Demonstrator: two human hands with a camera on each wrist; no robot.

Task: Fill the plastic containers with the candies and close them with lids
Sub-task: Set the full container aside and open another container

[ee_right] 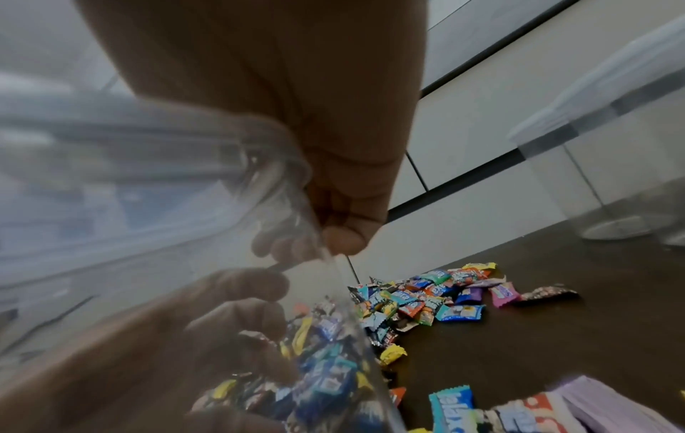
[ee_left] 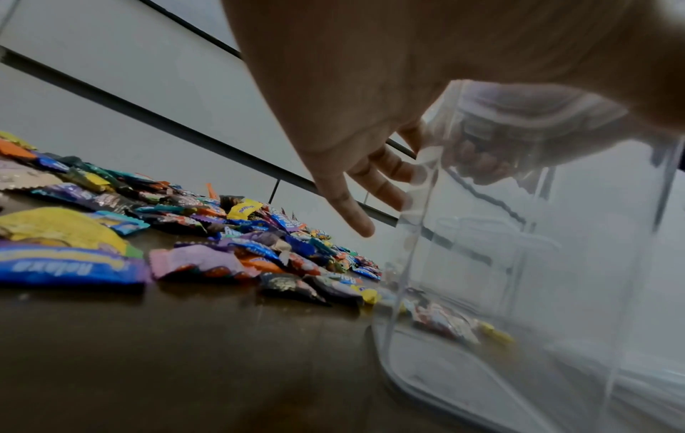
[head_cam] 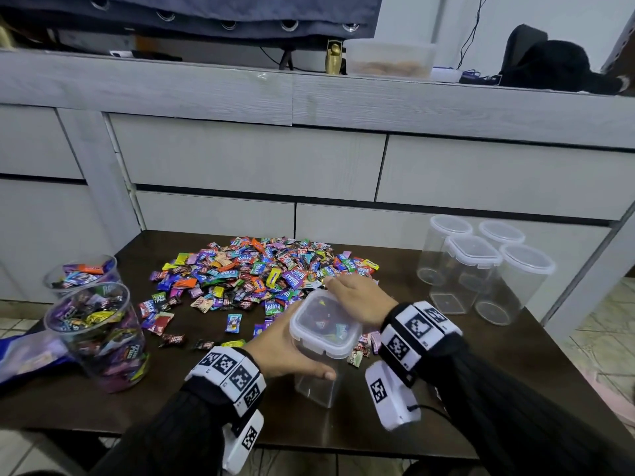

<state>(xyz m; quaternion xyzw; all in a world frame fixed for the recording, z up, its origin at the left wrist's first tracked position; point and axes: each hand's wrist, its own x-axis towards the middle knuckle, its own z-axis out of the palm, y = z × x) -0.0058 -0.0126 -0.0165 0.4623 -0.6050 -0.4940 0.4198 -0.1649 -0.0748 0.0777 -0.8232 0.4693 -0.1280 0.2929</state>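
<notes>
A dark brown table [head_cam: 429, 400] stands against a pale grey wood-grain cabinet [head_cam: 247, 159] with flat drawer fronts split by dark gaps. On the cabinet top, a navy curtain [head_cam: 192, 12] with metal eyelets hangs down. A white wall [head_cam: 549, 15] rises behind. Pale tiled floor [head_cam: 608, 324] shows at right.
</notes>
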